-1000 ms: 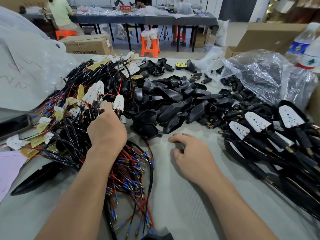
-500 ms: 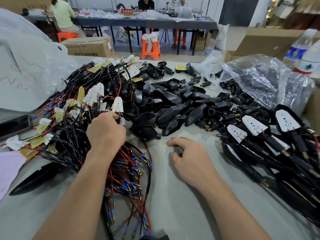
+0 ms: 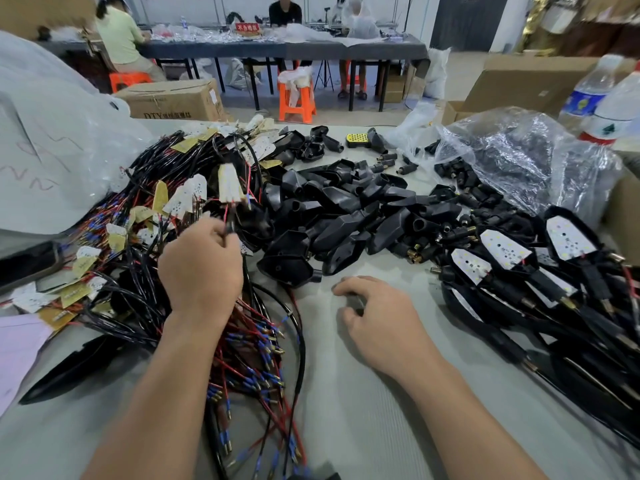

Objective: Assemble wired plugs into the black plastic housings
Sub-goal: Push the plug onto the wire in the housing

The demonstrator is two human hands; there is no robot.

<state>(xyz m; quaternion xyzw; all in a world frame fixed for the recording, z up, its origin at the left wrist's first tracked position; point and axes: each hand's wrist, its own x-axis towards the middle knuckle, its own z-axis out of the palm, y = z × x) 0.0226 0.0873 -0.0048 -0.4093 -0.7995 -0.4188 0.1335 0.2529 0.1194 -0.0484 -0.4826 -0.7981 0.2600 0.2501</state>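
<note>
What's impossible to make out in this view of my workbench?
Head view only.
Left hand: its own back hides the grip on the wire.
Right hand: fingers cover something dark.
Lifted board: motion-blurred.
Bag: wrinkled plastic veils contents.
Bottles: cut by right edge.

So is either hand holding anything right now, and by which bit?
The left hand pinches the wires just below a small white board. The right hand rests on the table, apparently holding nothing.
</note>
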